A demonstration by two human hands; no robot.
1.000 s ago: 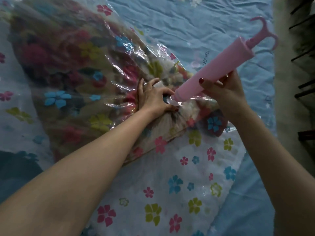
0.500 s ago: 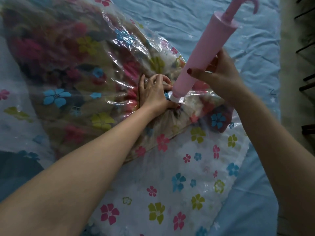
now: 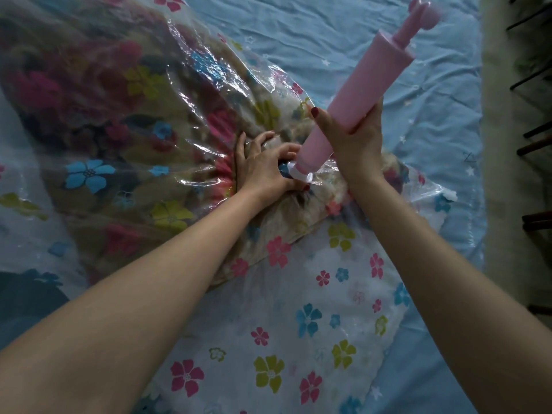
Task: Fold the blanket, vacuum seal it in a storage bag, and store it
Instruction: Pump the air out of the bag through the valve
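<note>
Flower-printed storage bag point(image 3: 298, 324) on the blue sheet point(image 3: 343, 40), folded blanket point(image 3: 119, 121) already inside. Left hand point(image 3: 263, 171), fingers curled, apparently braces the valve, itself hidden. Right hand point(image 3: 352, 135) grips the pink hand pump point(image 3: 358, 94), seated there. The bag looks puffy; pumping and storage remain.

A home bedroom: blue star-print bedsheet point(image 3: 358, 31) underneath.

Left hand point(image 3: 263, 168) pressing down, fingers curled, right hand point(image 3: 352, 135) gripping
</note>
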